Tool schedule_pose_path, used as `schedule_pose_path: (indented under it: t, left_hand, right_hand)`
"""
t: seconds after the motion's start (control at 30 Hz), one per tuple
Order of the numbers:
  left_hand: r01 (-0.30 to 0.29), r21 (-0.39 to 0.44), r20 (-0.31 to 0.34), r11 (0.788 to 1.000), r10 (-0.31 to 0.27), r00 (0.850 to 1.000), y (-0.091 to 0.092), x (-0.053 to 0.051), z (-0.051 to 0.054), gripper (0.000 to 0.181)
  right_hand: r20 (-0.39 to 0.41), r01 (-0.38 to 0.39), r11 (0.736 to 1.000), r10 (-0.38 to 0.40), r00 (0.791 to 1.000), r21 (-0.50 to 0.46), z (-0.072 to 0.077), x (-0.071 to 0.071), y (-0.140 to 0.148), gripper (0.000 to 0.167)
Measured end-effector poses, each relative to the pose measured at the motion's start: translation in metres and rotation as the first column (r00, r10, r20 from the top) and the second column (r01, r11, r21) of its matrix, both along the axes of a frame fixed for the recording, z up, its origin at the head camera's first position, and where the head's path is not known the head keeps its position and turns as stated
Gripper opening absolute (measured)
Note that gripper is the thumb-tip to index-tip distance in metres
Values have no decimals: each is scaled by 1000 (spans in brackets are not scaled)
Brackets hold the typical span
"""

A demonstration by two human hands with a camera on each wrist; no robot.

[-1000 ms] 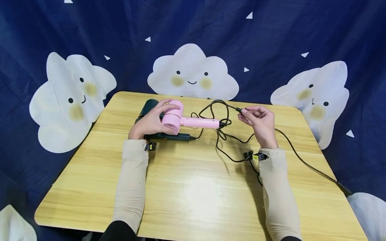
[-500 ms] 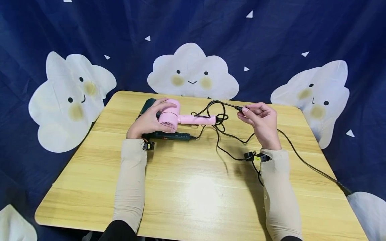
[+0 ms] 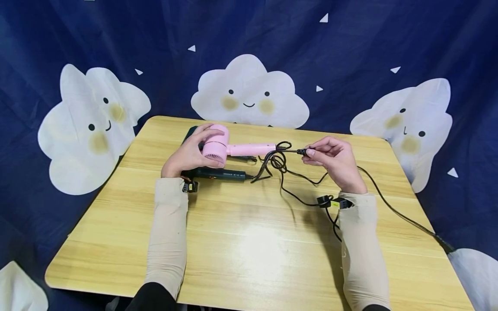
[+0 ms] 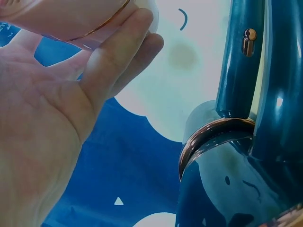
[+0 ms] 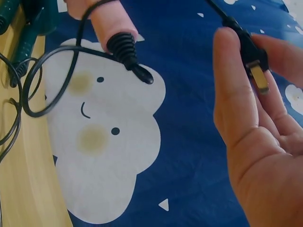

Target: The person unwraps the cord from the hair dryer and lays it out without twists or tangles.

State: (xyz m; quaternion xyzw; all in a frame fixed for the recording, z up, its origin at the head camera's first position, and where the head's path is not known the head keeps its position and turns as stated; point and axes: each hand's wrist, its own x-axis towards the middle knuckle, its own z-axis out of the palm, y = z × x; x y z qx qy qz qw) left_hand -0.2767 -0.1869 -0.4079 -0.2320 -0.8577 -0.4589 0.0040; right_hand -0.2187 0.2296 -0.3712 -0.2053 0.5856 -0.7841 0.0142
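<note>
My left hand (image 3: 190, 151) grips the head of a pink hair dryer (image 3: 215, 144), fingers over the top and thumb beneath. Its handle (image 3: 253, 150) points right, held above the table. My right hand (image 3: 336, 162) pinches a black plug (image 3: 301, 151); the right wrist view shows the plug's metal prongs (image 5: 259, 79) between thumb and fingers. A black cord (image 3: 278, 162) hangs in loops near the pink handle's end. Under and behind the pink dryer lie two dark green hair-dryer handles, one (image 3: 221, 174) nearer me; their dark green bodies (image 4: 227, 175) are partly hidden by my left hand.
The wooden table (image 3: 249, 259) has rounded corners. A black cord (image 3: 393, 207) runs from behind my right hand over the right edge. More black cord (image 3: 295, 198) trails toward my right wrist. A blue curtain (image 3: 167, 39) with white clouds hangs around the table.
The pink dryer has shifted slightly left and away from me, uncovering a second green handle. The plug has moved down a little, and the cord arch beside it has dropped into lower loops.
</note>
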Motion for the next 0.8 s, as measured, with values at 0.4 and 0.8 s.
schedule_pose_path:
  t: [0.4, 0.8]
  left_hand:
    - [-8, 58, -16, 998, 9, 1000, -3, 2, 4, 92]
    - [-30, 93, -7, 995, 30, 1000, -3, 6, 11, 90]
  right_hand:
    - [73, -70, 970, 54, 996, 232, -4, -3, 6, 10]
    - [175, -49, 932, -15, 984, 358, -18, -12, 5, 13]
